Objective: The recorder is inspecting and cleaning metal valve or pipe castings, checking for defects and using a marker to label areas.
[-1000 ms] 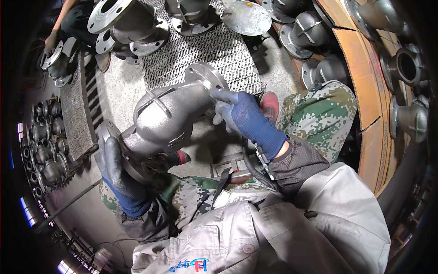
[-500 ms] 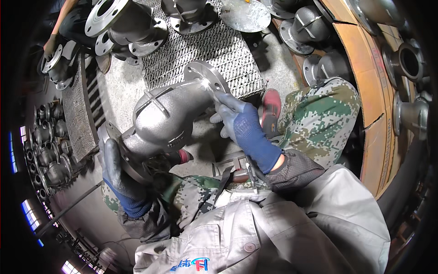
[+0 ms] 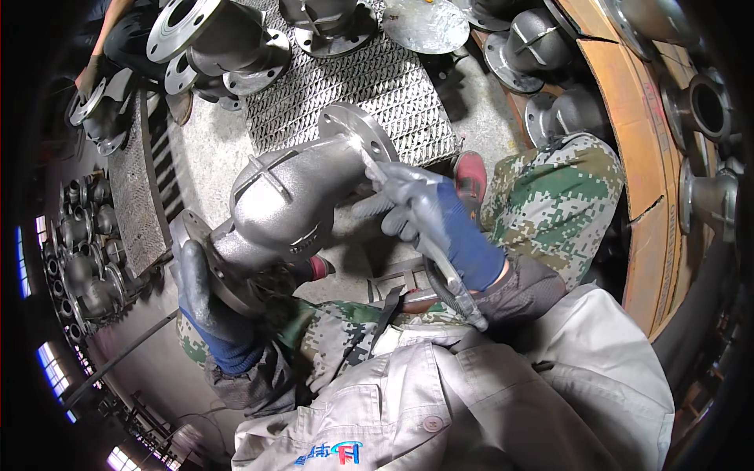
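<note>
A grey cast-metal valve body [image 3: 283,200] is tilted in front of me, with a round flange at each end and a raised cross-shaped rib. My left hand [image 3: 203,294], in a grey and blue coated glove, is closed on its lower-left flange [image 3: 192,229]. At the neck below the upper-right flange [image 3: 357,125] is my gloved right hand [image 3: 424,208]. It grips a long slim grey hand tool [image 3: 457,284], whose exact kind I cannot make out. The bright tip of that tool meets the neck, and its rear end sticks out toward my lap.
Several similar castings [image 3: 224,47] stand ahead on and around a patterned metal plate [image 3: 345,78]. A flat round disc [image 3: 428,25] lies at the top. Cardboard [image 3: 628,118] and more castings line the right side. Another person's hand [image 3: 88,78] touches a casting at the upper left.
My right hand has shifted slightly right and its fingers have loosened a little. The tool's rear end has swung down and right. My left hand and the valve body stay nearly still.
</note>
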Demonstrator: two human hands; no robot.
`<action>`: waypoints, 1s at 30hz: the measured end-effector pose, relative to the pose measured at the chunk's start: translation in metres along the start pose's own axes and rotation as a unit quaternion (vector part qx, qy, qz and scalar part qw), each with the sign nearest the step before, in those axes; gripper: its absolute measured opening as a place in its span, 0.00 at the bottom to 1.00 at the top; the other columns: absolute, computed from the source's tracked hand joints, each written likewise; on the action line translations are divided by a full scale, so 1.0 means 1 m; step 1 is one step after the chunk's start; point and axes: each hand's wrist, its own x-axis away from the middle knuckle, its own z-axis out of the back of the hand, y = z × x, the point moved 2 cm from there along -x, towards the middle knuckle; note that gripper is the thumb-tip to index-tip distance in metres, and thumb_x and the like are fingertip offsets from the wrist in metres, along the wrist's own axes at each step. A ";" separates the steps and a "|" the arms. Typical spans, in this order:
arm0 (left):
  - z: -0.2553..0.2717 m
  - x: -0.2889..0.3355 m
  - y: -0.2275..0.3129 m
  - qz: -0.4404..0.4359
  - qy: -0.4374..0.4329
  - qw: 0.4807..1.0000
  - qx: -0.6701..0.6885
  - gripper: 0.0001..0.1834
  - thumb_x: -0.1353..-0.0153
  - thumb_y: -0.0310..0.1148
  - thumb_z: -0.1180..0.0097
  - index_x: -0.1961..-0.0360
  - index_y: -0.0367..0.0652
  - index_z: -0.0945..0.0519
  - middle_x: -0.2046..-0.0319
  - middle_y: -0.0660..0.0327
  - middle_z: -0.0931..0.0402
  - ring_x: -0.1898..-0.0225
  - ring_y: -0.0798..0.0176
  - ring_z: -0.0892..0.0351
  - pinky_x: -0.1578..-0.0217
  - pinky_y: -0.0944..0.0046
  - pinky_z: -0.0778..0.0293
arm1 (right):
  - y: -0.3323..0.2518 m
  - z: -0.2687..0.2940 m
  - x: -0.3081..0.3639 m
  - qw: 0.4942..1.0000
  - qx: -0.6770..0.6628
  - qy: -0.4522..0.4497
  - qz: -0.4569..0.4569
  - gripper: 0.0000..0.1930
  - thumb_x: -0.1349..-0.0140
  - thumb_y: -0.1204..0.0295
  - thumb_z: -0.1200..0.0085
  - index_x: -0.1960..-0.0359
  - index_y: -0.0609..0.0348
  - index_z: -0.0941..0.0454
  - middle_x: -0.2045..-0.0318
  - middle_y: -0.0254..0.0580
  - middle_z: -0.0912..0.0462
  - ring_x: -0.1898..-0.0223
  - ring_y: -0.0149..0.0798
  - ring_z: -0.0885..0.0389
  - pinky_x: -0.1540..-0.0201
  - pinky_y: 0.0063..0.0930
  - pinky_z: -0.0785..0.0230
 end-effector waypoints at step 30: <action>0.007 0.002 -0.009 -0.018 0.034 0.997 -0.061 0.21 0.33 0.47 0.61 0.63 0.37 0.27 0.79 0.60 0.29 0.79 0.67 0.29 0.75 0.68 0.33 | -0.008 -0.011 0.005 0.998 0.054 0.030 -0.023 0.23 0.40 0.70 0.63 0.42 0.63 0.35 0.62 0.47 0.17 0.80 0.21 0.31 0.83 0.12 0.40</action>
